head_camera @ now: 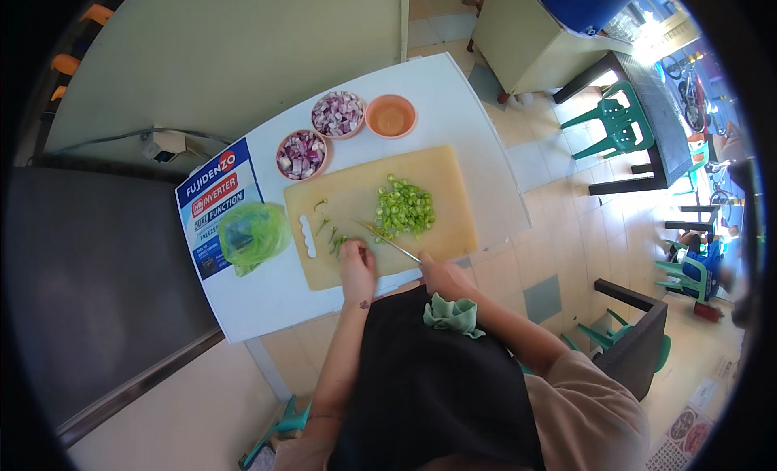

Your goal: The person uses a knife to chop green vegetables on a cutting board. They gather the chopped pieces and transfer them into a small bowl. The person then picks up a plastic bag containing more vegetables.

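My right hand [446, 277] grips a kitchen knife [397, 245] whose blade points up and left across a yellowed plastic cutting board [358, 167]. The knife's handle is hidden in my fist. Close to the blade, my left hand [359, 267] rests at the board's near edge with its fingers curled. Whether anything is pinched between those fingers is hidden. Green chili stems [339, 243] lie at its fingertips, and more stems are scattered above them. Beyond the blade, sliced green chilies [405, 207] form a pile on the board's right half.
Two bowls of chopped red onion, one nearer [301, 155] and one farther [338, 114], stand behind the board beside an orange bowl [391, 116]. A green plastic bag [252, 233] lies left on the white tabletop [485, 161]. A green cloth [454, 315] hangs at my black apron [437, 386].
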The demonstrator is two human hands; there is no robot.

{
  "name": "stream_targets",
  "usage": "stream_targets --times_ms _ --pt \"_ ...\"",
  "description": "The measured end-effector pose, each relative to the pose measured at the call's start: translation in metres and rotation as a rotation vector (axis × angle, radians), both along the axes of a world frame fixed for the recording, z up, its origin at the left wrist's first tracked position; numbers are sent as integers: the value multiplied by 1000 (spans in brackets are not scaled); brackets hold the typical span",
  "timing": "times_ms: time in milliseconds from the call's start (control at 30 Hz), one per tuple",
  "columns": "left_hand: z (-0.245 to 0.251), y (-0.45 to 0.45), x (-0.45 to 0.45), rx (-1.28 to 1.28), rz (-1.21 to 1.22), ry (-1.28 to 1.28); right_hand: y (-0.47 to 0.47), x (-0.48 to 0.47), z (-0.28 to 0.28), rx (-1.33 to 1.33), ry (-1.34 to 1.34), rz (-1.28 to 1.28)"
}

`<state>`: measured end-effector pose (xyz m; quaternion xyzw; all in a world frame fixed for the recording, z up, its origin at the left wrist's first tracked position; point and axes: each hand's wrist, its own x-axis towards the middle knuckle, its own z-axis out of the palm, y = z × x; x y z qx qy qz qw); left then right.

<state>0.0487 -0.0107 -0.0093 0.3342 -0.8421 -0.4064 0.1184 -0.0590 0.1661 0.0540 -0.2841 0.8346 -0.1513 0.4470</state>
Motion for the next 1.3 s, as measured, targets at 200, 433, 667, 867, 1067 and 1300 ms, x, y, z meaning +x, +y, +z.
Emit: stream_targets --times_ms 200,433,667,867,1067,1300 --pt "38 -13 -7 -277 -118 148 31 -13 9 -170 398 -66" --pt "36 -4 -32 -436 -521 76 51 -24 -3 -230 697 26" --pt "41 -19 -79 -185 -394 234 75 -32 22 -210 339 -200" --pt "50 -81 -188 -510 -551 209 73 -71 34 -188 189 -334" --pt "53 -100 -237 -600 -820 -335 41 -106 5 -224 377 -214" --pt "51 -79 -179 -422 -559 180 68 -93 4 -249 290 -261"
